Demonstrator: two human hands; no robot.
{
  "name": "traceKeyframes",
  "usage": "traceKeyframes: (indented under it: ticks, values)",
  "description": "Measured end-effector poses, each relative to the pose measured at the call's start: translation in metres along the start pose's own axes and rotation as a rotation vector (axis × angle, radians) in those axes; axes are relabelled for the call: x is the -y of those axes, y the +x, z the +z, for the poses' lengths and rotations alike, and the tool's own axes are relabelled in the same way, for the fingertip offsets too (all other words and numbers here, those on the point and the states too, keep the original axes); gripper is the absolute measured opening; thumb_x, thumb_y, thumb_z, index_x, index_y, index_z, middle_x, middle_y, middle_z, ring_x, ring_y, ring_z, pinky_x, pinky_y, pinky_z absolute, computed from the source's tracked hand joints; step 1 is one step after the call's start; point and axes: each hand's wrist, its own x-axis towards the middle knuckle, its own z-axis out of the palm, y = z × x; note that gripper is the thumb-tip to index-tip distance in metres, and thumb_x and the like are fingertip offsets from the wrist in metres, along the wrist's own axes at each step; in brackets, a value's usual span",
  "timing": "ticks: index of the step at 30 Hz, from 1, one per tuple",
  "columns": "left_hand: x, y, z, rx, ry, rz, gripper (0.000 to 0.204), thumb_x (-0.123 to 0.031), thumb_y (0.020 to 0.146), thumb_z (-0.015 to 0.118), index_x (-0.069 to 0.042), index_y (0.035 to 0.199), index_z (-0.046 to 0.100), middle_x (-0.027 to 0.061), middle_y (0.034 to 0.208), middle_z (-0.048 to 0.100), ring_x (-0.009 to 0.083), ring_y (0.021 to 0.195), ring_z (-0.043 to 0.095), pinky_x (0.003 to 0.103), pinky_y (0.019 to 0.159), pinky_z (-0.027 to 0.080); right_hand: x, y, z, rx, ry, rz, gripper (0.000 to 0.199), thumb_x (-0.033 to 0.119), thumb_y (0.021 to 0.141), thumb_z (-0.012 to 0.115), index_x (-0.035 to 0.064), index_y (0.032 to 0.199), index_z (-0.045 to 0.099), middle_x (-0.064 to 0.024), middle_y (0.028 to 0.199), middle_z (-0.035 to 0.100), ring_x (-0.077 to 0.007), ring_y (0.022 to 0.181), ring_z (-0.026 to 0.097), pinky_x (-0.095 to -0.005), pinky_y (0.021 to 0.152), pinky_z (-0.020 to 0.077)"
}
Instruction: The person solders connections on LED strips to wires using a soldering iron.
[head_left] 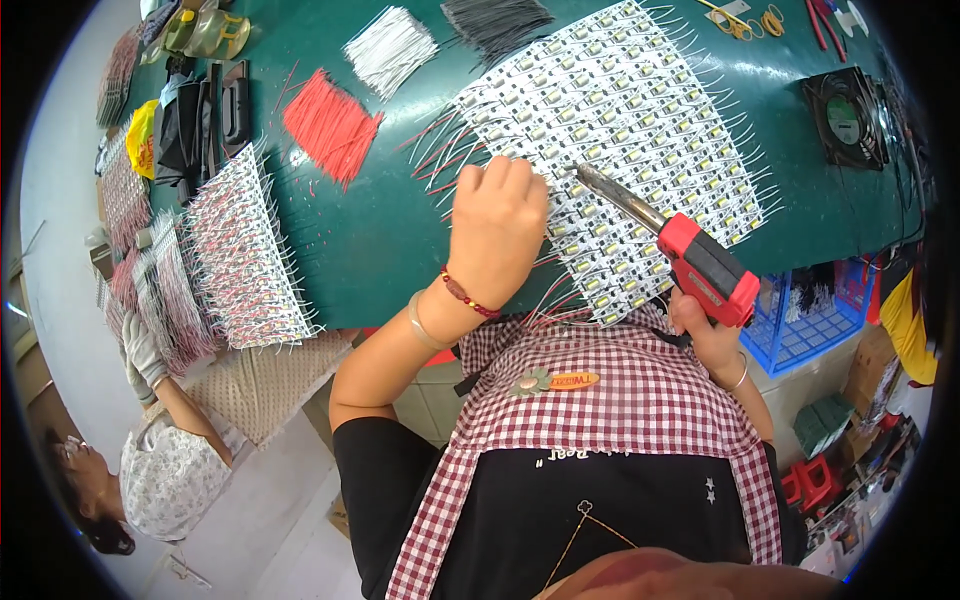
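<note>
A large panel of small white LED circuit boards (650, 110) lies on the green table, with red and white wires sticking out along its edges. My right hand (712, 340) is wrapped round the handle of a red and black soldering iron (708, 268). The iron's metal tip points left and rests at or just above the boards, right of my left hand. Over the panel's left part, my left hand (497, 225) is closed, knuckles up. Its fingertips are hidden, so what it pinches does not show.
Bundles of red wires (332, 128), white wires (390, 52) and black wires (497, 25) lie beyond the panel. Another wired panel (245, 250) lies to the left, near a co-worker in gloves (145, 348). A black fan (845, 118) stands at right, above a blue basket (800, 335).
</note>
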Motion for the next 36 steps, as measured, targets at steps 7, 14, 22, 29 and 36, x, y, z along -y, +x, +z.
traceKeyframes:
  ticks: [7, 14, 22, 29, 36]
  values:
    - [0.009, -0.001, -0.044, 0.009, 0.18, -0.309, 0.004, -0.006, 0.076, 0.065, -0.007, 0.073, 0.062, 0.0061, 0.071, 0.051, 0.025, 0.072, 0.054, 0.038, 0.066, 0.04, 0.009, -0.001, 0.0, 0.046, -0.034, -0.023, 0.028, 0.024, 0.095, 0.055, -0.0027, 0.099, 0.051, -0.005, 0.062, 0.049, -0.0122, 0.053, 0.047, -0.0273, 0.052, 0.0416]
    - [-0.019, -0.017, -0.002, -0.139, -0.209, -0.17, 0.015, 0.001, 0.07, 0.063, -0.003, 0.085, 0.064, 0.0058, 0.073, 0.045, 0.0229, 0.069, 0.048, 0.034, 0.063, 0.041, 0.005, -0.007, 0.0, 0.037, 0.146, 0.008, 0.013, 0.014, 0.091, 0.062, 0.0017, 0.088, 0.058, -0.0008, 0.071, 0.057, -0.0066, 0.058, 0.051, -0.0217, 0.052, 0.0408]
    - [-0.022, -0.02, 0.015, -0.084, -0.266, -0.168, 0.02, 0.003, 0.069, 0.06, -0.001, 0.088, 0.065, 0.0074, 0.074, 0.045, 0.023, 0.071, 0.049, 0.035, 0.065, 0.042, -0.015, -0.022, -0.008, 0.063, 0.028, 0.177, 0.023, 0.013, 0.089, 0.065, 0.0014, 0.108, 0.061, -0.0022, 0.088, 0.063, -0.0105, 0.078, 0.058, -0.0271, 0.07, 0.0481]
    - [-0.025, -0.015, 0.013, -0.077, -0.243, -0.191, 0.016, 0.004, 0.068, 0.058, -0.001, 0.082, 0.063, 0.0086, 0.075, 0.046, 0.0243, 0.073, 0.049, 0.035, 0.067, 0.042, -0.014, -0.012, -0.002, 0.083, -0.135, -0.059, 0.016, 0.015, 0.094, 0.054, -0.0005, 0.093, 0.054, -0.0029, 0.065, 0.051, -0.01, 0.055, 0.049, -0.0257, 0.055, 0.0439]
    - [-0.025, -0.012, 0.009, -0.047, -0.195, -0.196, 0.019, 0.006, 0.069, 0.064, -0.002, 0.086, 0.067, 0.0075, 0.072, 0.047, 0.024, 0.07, 0.051, 0.035, 0.064, 0.044, -0.009, -0.017, 0.0, 0.044, -0.12, -0.059, 0.021, 0.02, 0.094, 0.055, -0.0014, 0.094, 0.054, -0.0037, 0.067, 0.052, -0.0104, 0.057, 0.049, -0.0255, 0.055, 0.0434]
